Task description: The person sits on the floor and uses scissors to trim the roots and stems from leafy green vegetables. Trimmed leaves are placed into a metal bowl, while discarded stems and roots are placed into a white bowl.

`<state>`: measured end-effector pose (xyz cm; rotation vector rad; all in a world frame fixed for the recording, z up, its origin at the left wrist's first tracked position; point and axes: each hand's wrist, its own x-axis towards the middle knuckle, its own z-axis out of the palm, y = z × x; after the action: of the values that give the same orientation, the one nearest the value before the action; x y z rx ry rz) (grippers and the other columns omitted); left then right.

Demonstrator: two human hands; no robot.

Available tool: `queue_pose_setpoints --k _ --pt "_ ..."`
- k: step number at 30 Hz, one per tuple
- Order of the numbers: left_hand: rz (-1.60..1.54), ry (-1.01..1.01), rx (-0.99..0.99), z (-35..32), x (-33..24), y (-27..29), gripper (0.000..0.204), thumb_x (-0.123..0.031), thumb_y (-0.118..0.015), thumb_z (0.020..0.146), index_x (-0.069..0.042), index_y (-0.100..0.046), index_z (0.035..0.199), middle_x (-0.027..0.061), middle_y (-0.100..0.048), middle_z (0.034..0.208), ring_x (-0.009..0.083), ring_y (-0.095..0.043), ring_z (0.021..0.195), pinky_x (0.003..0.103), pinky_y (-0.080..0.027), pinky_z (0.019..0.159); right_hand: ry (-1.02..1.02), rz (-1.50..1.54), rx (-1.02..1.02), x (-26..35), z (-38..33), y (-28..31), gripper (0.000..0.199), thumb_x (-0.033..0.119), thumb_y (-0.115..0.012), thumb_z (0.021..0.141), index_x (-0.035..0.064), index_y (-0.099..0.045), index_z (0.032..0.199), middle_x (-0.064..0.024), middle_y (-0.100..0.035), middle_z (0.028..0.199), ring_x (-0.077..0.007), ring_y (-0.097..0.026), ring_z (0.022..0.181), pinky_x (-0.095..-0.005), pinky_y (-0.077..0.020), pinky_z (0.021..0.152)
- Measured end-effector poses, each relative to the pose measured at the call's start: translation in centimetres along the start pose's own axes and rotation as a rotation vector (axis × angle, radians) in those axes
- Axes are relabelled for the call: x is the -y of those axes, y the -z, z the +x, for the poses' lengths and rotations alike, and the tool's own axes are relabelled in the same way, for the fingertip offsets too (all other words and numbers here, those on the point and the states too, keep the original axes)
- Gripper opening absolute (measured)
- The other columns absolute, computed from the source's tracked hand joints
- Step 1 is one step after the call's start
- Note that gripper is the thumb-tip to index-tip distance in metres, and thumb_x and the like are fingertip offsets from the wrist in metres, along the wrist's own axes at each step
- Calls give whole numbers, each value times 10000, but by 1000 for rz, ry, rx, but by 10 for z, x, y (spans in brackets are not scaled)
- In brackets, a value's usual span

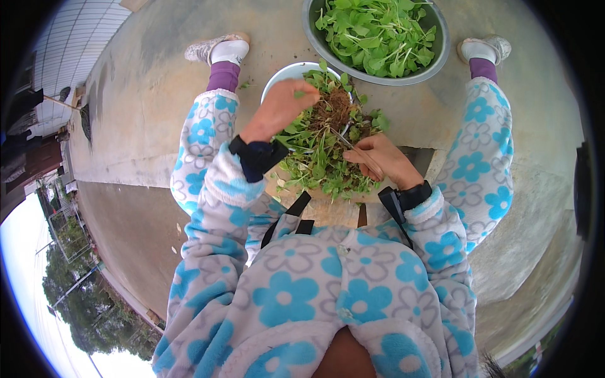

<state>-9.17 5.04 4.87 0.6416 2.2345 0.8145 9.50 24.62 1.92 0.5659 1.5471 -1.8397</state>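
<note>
My left hand (283, 108) is over the near-left side of a white bucket (277, 78), its fingers pinched together. A bit of green shows at the fingers, but what they hold is unclear. Just right of those fingertips lies a brown clump of roots and soil (333, 108). My right hand (383, 159) is closed around a thin metal-bladed tool (341, 135), its tip pointing up-left at the roots; whether it is a knife or scissors I cannot tell. Leafy green plants (321, 165) are heaped below and around both hands, partly covering the bucket.
A grey metal basin (403, 80) full of loose green leaves (378, 38) stands beyond the bucket, on the concrete floor (151, 82). My legs spread to either side, ending in shoes (201, 50). A step edge (126, 184) crosses the floor at left.
</note>
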Motion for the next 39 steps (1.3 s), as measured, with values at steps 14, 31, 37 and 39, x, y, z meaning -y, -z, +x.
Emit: queue_pose_setpoints --k 14,31,37,39 --pt "-57 140 -163 -60 52 -72 323 -243 -743 858 -28 -702 1096 194 -631 1110 342 -609 1058 404 -474 918 -40 -44 4 -1 25 -22 392 355 -785 847 -20 -675 822 -54 -575 553 -107 -482 406 -273 -334 381" --pt "-10 103 -173 -51 53 -86 218 -197 -741 856 -7 -716 959 196 -658 977 358 -628 965 406 -476 867 5 8 -1 -8 29 -19 393 377 -765 880 -7 -686 847 -52 -577 557 -101 -477 401 -269 -335 393" --pt "-52 47 -164 -50 59 -85 195 -165 -733 867 -3 -721 974 166 -690 951 299 -626 921 382 -477 839 34 -20 -1 -10 31 -20 391 376 -772 877 -3 -678 853 -51 -577 558 -103 -484 405 -265 -339 395" --pt "-203 140 -132 -51 57 -78 192 -172 -728 885 -3 -727 977 116 -703 961 231 -616 910 355 -472 829 58 -15 -24 -9 29 -20 397 385 -768 884 14 -649 809 -45 -567 555 -101 -482 408 -262 -337 394"
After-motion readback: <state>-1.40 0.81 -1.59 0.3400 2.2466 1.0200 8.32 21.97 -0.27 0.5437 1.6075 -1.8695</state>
